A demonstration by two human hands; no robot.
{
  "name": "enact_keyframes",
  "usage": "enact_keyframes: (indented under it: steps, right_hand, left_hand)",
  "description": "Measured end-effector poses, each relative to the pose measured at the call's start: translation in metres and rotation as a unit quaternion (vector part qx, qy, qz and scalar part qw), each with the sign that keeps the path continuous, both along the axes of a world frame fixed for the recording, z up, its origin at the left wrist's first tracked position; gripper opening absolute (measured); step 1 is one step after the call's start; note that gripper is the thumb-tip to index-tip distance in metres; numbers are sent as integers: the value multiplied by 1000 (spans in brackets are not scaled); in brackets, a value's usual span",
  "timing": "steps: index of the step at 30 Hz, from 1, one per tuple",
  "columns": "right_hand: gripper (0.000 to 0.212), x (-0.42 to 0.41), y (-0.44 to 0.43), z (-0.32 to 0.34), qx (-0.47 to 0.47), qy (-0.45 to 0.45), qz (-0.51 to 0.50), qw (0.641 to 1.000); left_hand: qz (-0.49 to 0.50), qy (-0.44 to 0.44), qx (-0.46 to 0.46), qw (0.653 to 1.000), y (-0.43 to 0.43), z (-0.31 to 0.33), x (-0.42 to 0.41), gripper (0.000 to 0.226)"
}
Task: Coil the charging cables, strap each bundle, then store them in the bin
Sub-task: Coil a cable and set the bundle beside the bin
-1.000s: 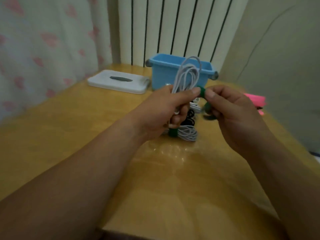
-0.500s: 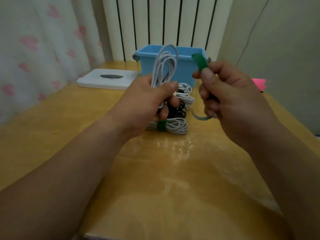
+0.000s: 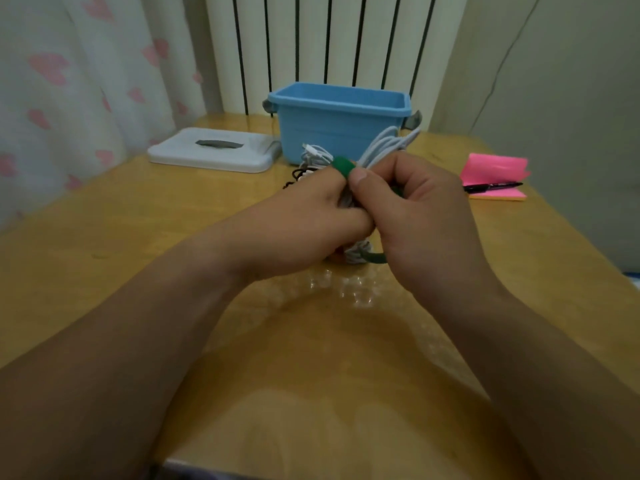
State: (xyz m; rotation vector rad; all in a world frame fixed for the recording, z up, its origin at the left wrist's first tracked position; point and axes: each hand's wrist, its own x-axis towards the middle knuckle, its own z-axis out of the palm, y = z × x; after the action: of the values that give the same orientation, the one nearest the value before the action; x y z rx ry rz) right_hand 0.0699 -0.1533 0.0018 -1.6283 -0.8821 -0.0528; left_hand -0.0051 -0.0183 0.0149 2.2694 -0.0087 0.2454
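Being brought in from apart, the green fabric strap (image 3: 343, 167) is being pinched by the right hand (image 3: 426, 209) against the coiled white charging cable (image 3: 384, 147) gripped in the left hand (image 3: 304, 223), just before the blue plastic bin (image 3: 341, 133); strapping is likely being started.

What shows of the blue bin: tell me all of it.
The blue bin is a light blue rectangular tub, plastic by its look, with a thick rim and a grey clip at each end. It stands upright and open at the far edge of the table, before the radiator. Its inside is hidden. The white lid lies flat to its left; loose cables lie at its front foot.
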Motion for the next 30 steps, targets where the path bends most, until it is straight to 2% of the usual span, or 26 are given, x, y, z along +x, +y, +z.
enact_keyframes:
  steps: [1, 3, 4, 6, 8, 12, 16, 19, 21, 22, 25, 30]
  right_hand:
    - [24, 1, -1, 1, 2, 6, -6, 1000]
    - [24, 1, -2, 2, 8, 15, -10, 1000]
    - [24, 2, -3, 3, 16, 19, -6, 1000]
    - [22, 1, -3, 3, 36, 21, 2, 999]
    - [18, 0, -3, 3, 53, 14, 10, 998]
    - [17, -2, -2, 3, 44, 12, 16, 999]
    - [14, 2, -2, 3, 31, 8, -10, 999]
    - [10, 6, -2, 2, 39, 8, -14, 999]
    - [6, 9, -3, 0, 43, 25, 14, 999]
    - [11, 10, -3, 0, 49, 40, 33, 997]
    - [24, 11, -5, 1, 55, 61, 84, 993]
    - [24, 14, -10, 3, 55, 80, 160, 982]
  left_hand:
    - [-25, 25, -16, 999, -1, 2, -7, 19]
    - [-26, 25, -118, 992, -9, 1, -21, 42]
    - [1, 40, -134, 990, -14, 1, -25, 41]
    - [-16, -21, -164, 986, -11, -6, -18, 35]
    - [64, -62, -251, 964, -15, -3, -1, 35]
    - [108, -149, -188, 965, -10, -7, 6, 35]
    - [101, -186, -225, 951, -8, -3, 2, 37]
    - [79, -176, -282, 940, -7, -1, 3, 38]
    - [87, -159, -329, 927, -8, -2, 4, 38]
    - [89, -153, -342, 923, -8, -2, 4, 38]
    - [69, -149, -356, 920, -3, -1, 4, 33]
    - [20, -122, -363, 924, 5, 0, 3, 36]
